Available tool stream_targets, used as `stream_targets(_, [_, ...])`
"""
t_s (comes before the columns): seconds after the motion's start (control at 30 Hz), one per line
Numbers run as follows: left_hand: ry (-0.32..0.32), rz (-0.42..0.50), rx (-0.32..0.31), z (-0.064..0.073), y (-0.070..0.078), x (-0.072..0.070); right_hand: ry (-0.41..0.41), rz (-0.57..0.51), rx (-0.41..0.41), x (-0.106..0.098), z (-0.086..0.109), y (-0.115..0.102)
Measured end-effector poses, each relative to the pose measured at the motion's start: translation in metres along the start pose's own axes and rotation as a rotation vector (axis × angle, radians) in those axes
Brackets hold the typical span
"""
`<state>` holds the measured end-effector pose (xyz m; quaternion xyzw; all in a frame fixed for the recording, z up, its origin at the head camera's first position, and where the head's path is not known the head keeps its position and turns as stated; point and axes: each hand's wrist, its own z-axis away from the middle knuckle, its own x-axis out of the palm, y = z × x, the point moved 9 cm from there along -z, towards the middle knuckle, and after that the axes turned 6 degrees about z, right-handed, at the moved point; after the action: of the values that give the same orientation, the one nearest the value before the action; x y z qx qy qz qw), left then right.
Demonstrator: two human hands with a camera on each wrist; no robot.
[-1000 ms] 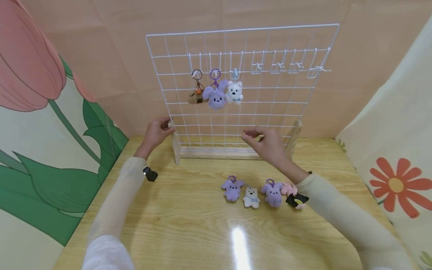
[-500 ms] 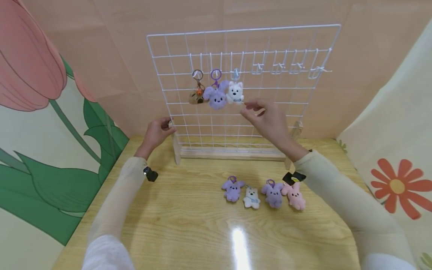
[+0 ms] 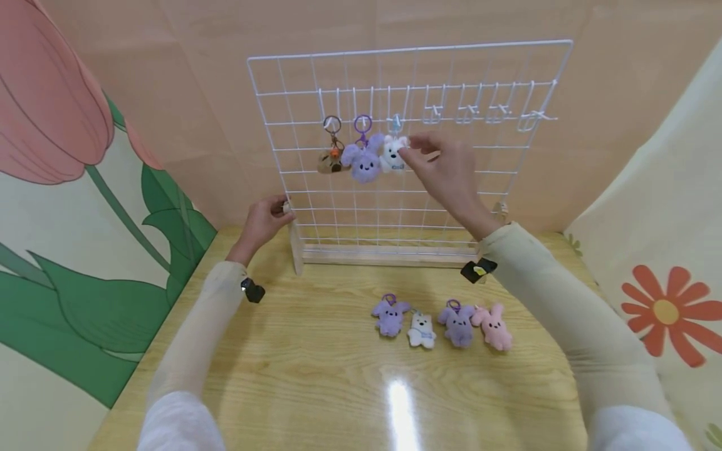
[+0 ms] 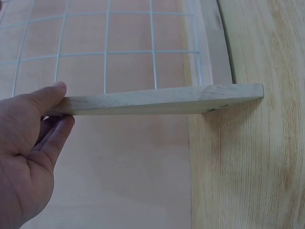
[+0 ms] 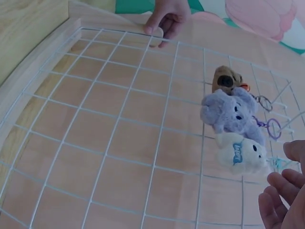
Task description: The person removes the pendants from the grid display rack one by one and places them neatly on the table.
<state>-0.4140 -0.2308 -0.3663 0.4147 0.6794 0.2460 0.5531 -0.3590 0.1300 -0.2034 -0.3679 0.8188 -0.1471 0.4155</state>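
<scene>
My left hand pinches the top of the rack's left wooden side post, thumb above and fingers below in the left wrist view. My right hand is raised at the white wire grid rack, fingertips right beside a white bear plush keychain. Its fingers are loosely bent, with nothing seen between them. The bear hangs from a hook by a light blue clasp. Left of it in the head view hang a purple plush keychain and a brown plush keychain.
Several white hooks line the grid's right side, bearing no keychains. On the wooden table, before the rack, lie two purple plush keychains, a white bear keychain and a pink rabbit plush.
My right hand has risen from low in front of the grid to the hanging white bear. The left hand stays at the post, and the pink rabbit is now uncovered.
</scene>
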Motion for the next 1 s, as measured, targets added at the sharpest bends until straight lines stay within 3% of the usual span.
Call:
stream_targets(0.43, [0.002, 0.022, 0.000, -0.001, 0.000, 0.000, 0.164, -0.048, -0.030, 0.008, -0.018, 0.001])
stream_targets(0.7, [-0.003, 0.022, 0.016, -0.001, 0.004, -0.001, 0.206, -0.024, -0.016, 0.012, -0.024, 0.002])
stream_targets(1.0, [0.000, 0.018, 0.013, 0.000, 0.001, 0.000, 0.195, -0.018, 0.019, 0.018, -0.026, 0.000])
